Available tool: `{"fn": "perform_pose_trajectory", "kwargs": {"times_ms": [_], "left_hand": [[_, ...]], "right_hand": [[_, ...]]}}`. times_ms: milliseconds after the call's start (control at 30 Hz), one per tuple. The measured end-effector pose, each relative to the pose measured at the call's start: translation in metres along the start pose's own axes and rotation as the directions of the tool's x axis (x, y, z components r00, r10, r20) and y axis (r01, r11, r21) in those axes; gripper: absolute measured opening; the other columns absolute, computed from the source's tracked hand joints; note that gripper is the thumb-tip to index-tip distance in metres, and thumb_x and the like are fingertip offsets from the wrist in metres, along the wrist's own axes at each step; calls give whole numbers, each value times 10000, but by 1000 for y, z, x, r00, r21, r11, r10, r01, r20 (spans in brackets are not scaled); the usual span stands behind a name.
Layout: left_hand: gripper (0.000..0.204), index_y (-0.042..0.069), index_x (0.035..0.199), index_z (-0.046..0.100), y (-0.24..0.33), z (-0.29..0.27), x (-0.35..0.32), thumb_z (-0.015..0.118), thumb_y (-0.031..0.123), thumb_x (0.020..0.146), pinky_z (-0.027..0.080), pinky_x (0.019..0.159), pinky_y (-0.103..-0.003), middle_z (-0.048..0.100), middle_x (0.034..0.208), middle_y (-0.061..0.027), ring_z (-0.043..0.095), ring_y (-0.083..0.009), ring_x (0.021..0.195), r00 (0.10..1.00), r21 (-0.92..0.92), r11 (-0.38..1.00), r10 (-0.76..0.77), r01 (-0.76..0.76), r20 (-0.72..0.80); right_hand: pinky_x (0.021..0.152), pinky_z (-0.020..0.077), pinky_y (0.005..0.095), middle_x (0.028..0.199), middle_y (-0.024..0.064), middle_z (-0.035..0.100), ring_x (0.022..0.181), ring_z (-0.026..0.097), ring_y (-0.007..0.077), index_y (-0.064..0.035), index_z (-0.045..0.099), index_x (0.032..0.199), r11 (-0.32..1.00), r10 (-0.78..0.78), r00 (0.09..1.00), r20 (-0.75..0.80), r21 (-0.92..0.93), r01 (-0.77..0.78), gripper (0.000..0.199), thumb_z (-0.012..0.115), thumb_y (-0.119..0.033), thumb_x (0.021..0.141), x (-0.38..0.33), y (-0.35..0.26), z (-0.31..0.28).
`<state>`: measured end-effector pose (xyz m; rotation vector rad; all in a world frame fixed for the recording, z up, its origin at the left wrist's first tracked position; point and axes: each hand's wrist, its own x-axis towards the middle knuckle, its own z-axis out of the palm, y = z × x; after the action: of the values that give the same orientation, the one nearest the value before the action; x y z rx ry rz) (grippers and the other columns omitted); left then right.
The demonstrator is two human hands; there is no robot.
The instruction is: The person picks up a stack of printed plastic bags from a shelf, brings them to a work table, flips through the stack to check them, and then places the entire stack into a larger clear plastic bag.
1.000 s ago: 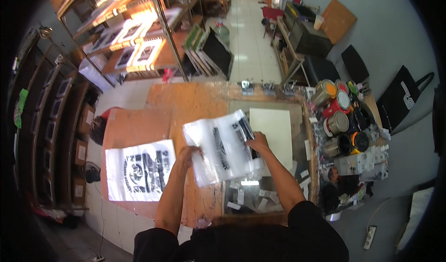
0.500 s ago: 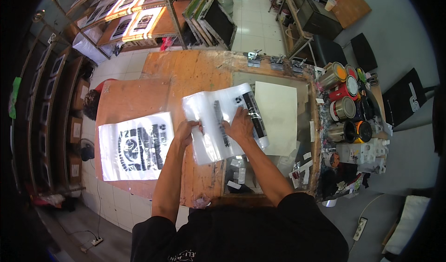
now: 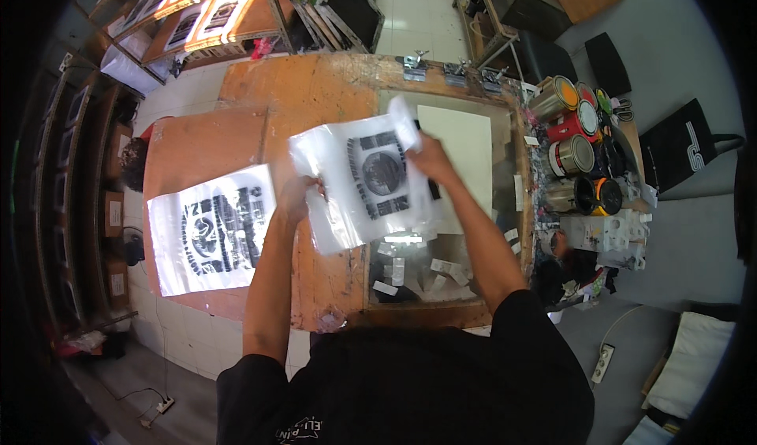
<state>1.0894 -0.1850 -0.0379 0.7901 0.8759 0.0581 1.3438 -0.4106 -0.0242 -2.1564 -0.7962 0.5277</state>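
Observation:
A translucent white plastic bag [image 3: 339, 169] with a round black print hangs between my hands above the middle of the wooden table [image 3: 319, 82]. Its left edge is pinched in my left hand [image 3: 293, 196]. My right hand [image 3: 430, 161], slightly blurred, grips the opposite edge, where the plastic curls up and over. Another white plastic bag with black print [image 3: 209, 232] lies flat to the left of my left forearm; whether more lie beneath it I cannot tell. Under and beyond my right hand, a cream sheet [image 3: 465, 153] rests on the framed glass panel [image 3: 430, 279].
Ink cans [image 3: 572, 155] crowd the table's right end. Metal clamps [image 3: 414, 68] line the far edge of the frame. Small white labels [image 3: 449, 270] are scattered over the glass. Framed screens [image 3: 347, 11] lean by the far shelves. At the far left, a person's head [image 3: 132, 163] shows beside the table.
The bag has been raised and unrolled, so its round print now faces me. My right hand has gone from pressing on its surface to holding its right edge. The view has shifted slightly.

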Motion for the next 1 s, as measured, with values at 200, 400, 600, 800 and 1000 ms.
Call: {"fn": "perform_pose_trajectory", "kwargs": {"times_ms": [200, 400, 600, 800, 1000], "left_hand": [[169, -24, 1010, 595, 6, -2, -3, 500, 86, 923, 532, 710, -351, 614, 827, -93, 615, -201, 711, 996, 133, 991, -11, -1, 93], [197, -8, 1017, 611, 14, 8, -20, 514, 130, 916, 547, 694, -357, 623, 835, -98, 623, -214, 741, 998, 65, 996, -66, 65, 2], [218, -42, 1054, 582, 7, 18, -20, 504, 80, 890, 535, 661, -333, 611, 854, -98, 597, -193, 712, 969, 273, 945, 219, -180, -118], [258, -13, 1103, 566, 28, 110, -104, 532, 30, 851, 483, 739, -283, 613, 879, -68, 582, -156, 813, 753, 320, 761, 634, -565, -176], [394, -33, 1201, 589, -11, 68, -90, 634, 116, 838, 454, 959, -371, 635, 1098, -124, 590, -242, 1038, 737, 450, 738, 638, -503, -223]], "right_hand": [[810, 541, 338, 1019, 106, 690, 844, 672, 204, -34, 632, 1197, 681, 323, 879, 352, 559, -474, 372, 643, -231, 882, 10, 65, -119], [848, 517, 358, 1097, 85, 687, 933, 671, 224, -30, 623, 1234, 738, 300, 869, 394, 482, -473, 565, 698, -468, 884, 16, 56, -119], [778, 520, 394, 905, 184, 719, 853, 691, 327, -82, 702, 1055, 979, 123, 971, -204, -133, -152, 304, 747, -215, 785, 12, 51, -77], [807, 521, 358, 888, 117, 723, 857, 696, 226, -55, 690, 1070, 971, 38, 800, -599, 212, 112, 209, 696, -85, 863, -86, -59, -117], [896, 492, 320, 1172, 147, 678, 1041, 647, 206, 23, 661, 1155, 911, 12, 823, -568, 345, 225, 304, 710, -36, 862, -102, -40, -94]]}}
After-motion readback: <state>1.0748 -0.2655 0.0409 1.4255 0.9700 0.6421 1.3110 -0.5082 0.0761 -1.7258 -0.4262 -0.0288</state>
